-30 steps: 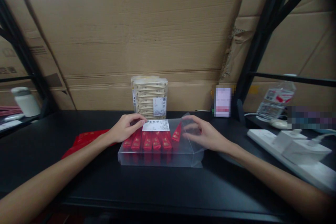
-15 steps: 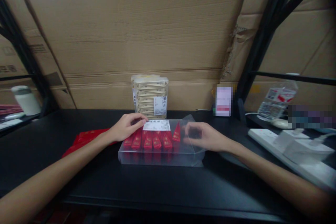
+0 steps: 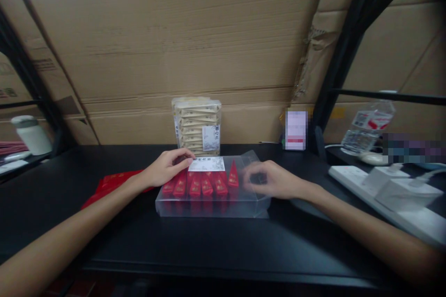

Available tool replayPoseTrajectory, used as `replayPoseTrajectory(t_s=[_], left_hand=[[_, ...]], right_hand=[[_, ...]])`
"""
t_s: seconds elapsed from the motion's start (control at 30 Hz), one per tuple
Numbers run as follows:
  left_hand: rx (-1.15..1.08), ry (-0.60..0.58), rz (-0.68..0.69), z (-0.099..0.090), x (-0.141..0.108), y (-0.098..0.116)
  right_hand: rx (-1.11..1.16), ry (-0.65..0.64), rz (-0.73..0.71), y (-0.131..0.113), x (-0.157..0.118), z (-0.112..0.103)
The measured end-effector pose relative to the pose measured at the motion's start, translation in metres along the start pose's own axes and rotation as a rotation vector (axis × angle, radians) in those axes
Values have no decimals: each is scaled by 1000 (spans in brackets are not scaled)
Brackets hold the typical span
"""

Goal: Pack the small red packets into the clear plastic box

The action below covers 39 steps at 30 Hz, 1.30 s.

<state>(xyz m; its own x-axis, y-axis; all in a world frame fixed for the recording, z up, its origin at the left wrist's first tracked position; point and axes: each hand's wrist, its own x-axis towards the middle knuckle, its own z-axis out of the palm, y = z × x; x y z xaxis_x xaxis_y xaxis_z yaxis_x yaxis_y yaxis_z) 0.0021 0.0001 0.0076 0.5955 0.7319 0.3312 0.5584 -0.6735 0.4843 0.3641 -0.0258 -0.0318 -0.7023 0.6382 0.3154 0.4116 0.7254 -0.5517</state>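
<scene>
A clear plastic box (image 3: 212, 209) lies on the black table, holding several red wedge-shaped packets (image 3: 207, 184) in a row, with a white printed label (image 3: 207, 164) on top. My left hand (image 3: 170, 167) grips the box's back left corner, its thumb and fingers at the label's edge. At the right end, where clear flaps stick out, my right hand (image 3: 266, 178) has curved fingers beside a single red packet (image 3: 233, 175) that stands apart from the row. Those fingers are smeared by motion and partly behind the plastic, so their hold is unclear.
Behind the box stands a clear pack of beige wedge-shaped packets (image 3: 198, 125). Red material (image 3: 111, 183) lies under my left forearm. A white power strip (image 3: 383, 199) with chargers and a water bottle (image 3: 369, 123) are at right, a white flask (image 3: 32, 134) at far left. Cardboard (image 3: 191, 32) walls the back.
The view has shifted slightly. My left hand keeps its place on the box, and my right hand stays at the right end with its fingers moving a little. The packets look the same.
</scene>
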Motion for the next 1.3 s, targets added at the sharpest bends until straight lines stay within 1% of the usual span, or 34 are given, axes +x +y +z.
replayPoseTrajectory(t_s=[0.13,0.3,0.5,0.7,0.87,1.07,1.3], left_hand=[[3,-6,-2,-1,-1,2],[10,-24,-12,-2,0,0],[10,-33,-12,-2,0,-1],[6,-38,-30,-3,0,0],[15,-52,-48,-5,0,1],[50,-64,-38,-7,1,1],[56,-83,-48,-8,3,1]], right_hand=[[-17,28,13,0,-1,-4],[-130,21,-6,-1,-4,-11],[-177,25,-8,0,-4,-12],[-190,-17,-16,1,-4,-14],[-189,-28,-32,1,-4,-16],[-194,-39,-37,0,-4,-18],[-277,-61,-18,-2,-4,-17]])
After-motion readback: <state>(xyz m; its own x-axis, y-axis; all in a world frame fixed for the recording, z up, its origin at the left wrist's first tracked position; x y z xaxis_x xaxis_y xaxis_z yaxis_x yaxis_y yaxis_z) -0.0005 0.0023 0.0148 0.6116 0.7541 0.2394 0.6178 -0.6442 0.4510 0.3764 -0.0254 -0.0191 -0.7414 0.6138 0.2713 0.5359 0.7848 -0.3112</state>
